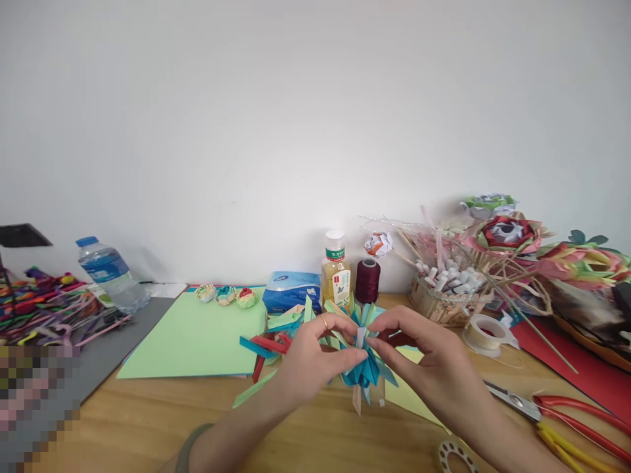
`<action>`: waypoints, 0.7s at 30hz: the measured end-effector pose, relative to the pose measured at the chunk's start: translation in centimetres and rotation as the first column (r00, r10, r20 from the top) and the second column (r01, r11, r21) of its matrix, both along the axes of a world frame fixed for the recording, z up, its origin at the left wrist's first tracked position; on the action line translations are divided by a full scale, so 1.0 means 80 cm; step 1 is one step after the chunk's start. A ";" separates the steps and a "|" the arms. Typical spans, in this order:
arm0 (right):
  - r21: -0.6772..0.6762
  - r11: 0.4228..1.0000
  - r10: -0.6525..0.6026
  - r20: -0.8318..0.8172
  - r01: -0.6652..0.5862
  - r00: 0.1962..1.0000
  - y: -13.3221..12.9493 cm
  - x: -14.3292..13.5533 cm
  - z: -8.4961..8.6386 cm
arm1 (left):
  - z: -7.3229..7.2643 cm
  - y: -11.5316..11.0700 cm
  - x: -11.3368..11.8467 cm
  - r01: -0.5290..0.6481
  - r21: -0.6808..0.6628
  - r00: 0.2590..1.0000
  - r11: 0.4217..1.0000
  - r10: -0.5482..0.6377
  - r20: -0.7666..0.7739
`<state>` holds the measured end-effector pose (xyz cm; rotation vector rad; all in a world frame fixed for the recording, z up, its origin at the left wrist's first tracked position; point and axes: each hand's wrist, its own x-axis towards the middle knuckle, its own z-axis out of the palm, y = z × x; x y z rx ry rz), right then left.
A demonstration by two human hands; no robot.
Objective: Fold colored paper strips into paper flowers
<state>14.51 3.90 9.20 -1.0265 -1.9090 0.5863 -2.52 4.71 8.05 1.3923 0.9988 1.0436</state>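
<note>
Between my two hands is a folded paper flower [362, 373] in blue and pale green, held up above the wooden table. My left hand [323, 355] pinches it from the left, thumb and forefinger near a narrow white strip [361, 337] at its middle. From the right, my right hand [419, 345] pinches at the same strip with thumb and fingertips. A pale pointed piece [357, 401] hangs below the flower. Behind my left hand lie red, blue and green folded paper pieces [276, 345], partly hidden by it.
Green paper sheets [197, 335] lie left, bearing small paper flowers [225, 295]. Behind stand a tissue pack [292, 291], a glue bottle [336, 272] and a thread spool [368, 281]. Scissors [522, 404], a tape roll [486, 334] and a basket [444, 302] are right; a water bottle [113, 276] leans left.
</note>
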 end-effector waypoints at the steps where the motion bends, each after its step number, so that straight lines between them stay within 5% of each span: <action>1: 0.023 1.000 0.005 0.010 -0.005 1.000 -0.001 -0.001 -0.001 | 0.001 -0.002 0.001 -0.019 0.004 1.000 1.000 0.019 -0.020; 7: 0.183 0.982 -0.062 0.123 0.039 0.990 -0.005 -0.005 -0.004 | 0.001 -0.012 0.004 -0.175 0.125 0.979 0.977 0.186 -0.084; 13: 0.363 0.925 -0.138 0.059 0.108 0.989 -0.012 -0.006 -0.011 | -0.002 -0.019 0.006 -0.219 0.161 0.976 0.962 0.215 0.043; 21: 0.385 0.913 -0.143 -0.008 0.135 0.990 -0.015 -0.012 -0.011 | -0.010 -0.022 0.006 -0.261 0.292 0.961 0.920 0.219 0.169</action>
